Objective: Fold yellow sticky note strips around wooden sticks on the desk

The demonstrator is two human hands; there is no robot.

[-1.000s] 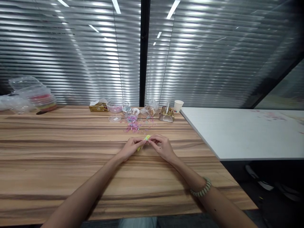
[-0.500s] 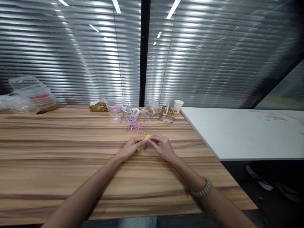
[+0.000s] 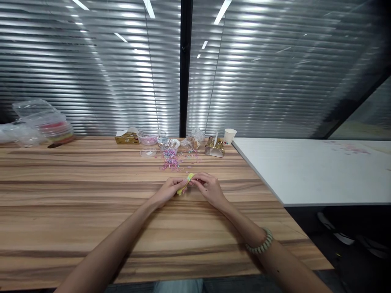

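Note:
My left hand (image 3: 169,189) is closed on a small yellow bundle (image 3: 180,191) with a pale green part near its upper end. My right hand (image 3: 209,188), its fingertips pressed together, pinches the same bundle at that upper end. Both hands meet over the wooden table (image 3: 146,240). Just beyond them lies a loose pile of small pink, purple and pale bands (image 3: 171,163). A clear bag (image 3: 170,149) with more bands stands behind the pile.
Along the back edge are a gold box (image 3: 127,138), a clear tub (image 3: 148,139), a round lid (image 3: 148,152), a gold tissue pack (image 3: 214,147) and a paper cup (image 3: 229,136). Stacked plastic containers (image 3: 56,127) sit far left; a white table (image 3: 317,175) adjoins at right.
The hands hold nearly the same place. More of the yellow bundle's lower end shows beneath my left hand.

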